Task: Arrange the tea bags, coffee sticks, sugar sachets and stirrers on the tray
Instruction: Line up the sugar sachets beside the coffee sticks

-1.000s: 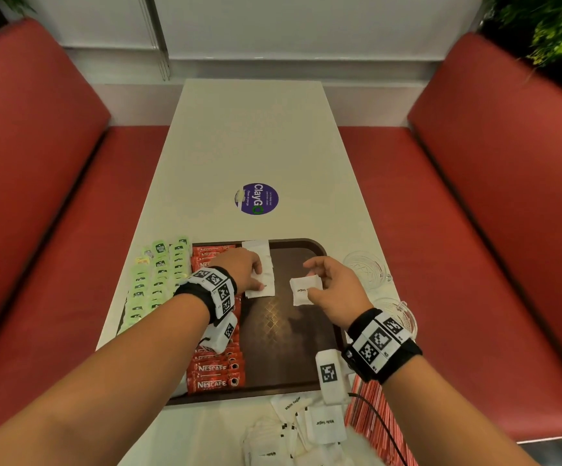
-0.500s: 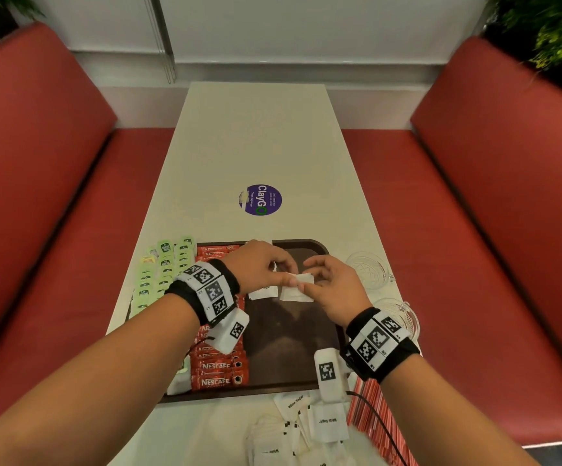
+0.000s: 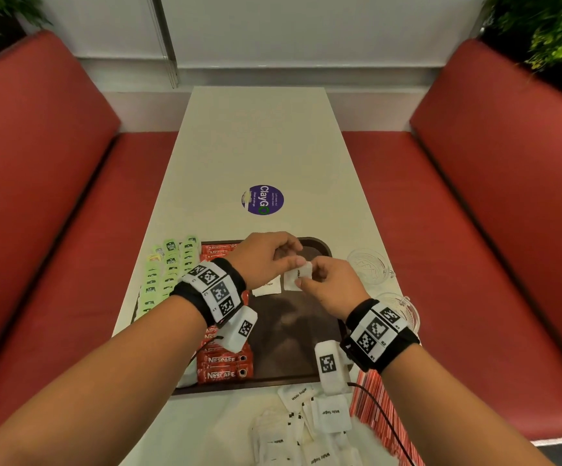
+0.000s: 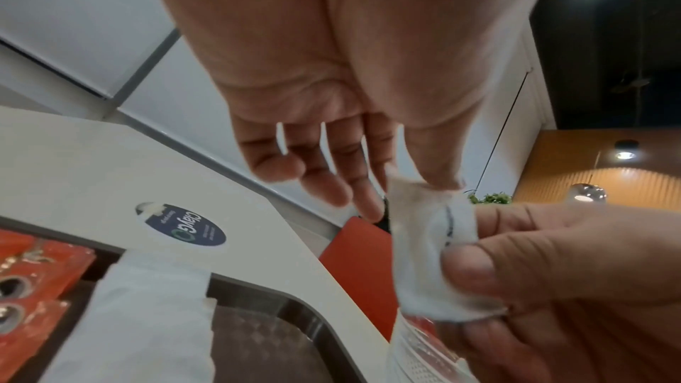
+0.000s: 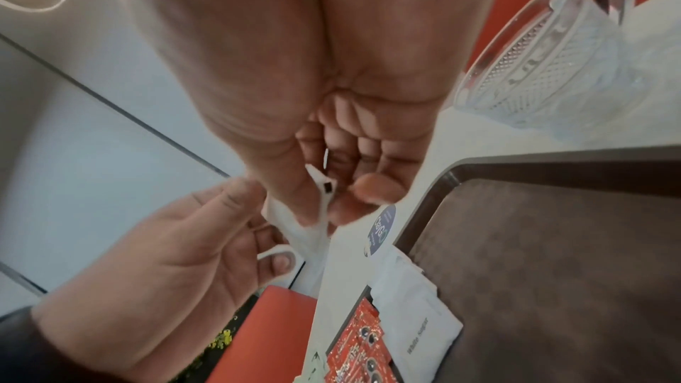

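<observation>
**Fingers of both hands pinching one sugar sachet above the tray**

Fingers [image 4: 475, 270] of my right hand [image 3: 333, 290] and the thumb and forefinger of my left hand [image 3: 262, 260] pinch the same white sugar sachet [image 3: 299, 279], held up just over the far part of the tray; the other left fingers hang loose and spread, the right ones are curled in.

Largest first: I see the white table [image 3: 259, 146] between red benches [image 3: 37, 196]. On its near half sits the dark brown tray [image 3: 293, 334]. Green tea bags [image 3: 165, 274] lie in rows beside the tray's left edge; whether they're on it I can't tell. Red coffee sticks [image 3: 224, 366] are stacked along the tray's left side. Loose sugar sachets [image 3: 306, 428] are piled on the table at the near edge, red-striped stirrers [image 3: 370, 398] to their right. Two glass cups [image 3: 370, 267] stand right of the tray. One placed sachet [image 3: 267, 288] lies flat on the tray next to the coffee sticks. A purple sticker [image 3: 262, 200] is beyond the tray.
</observation>
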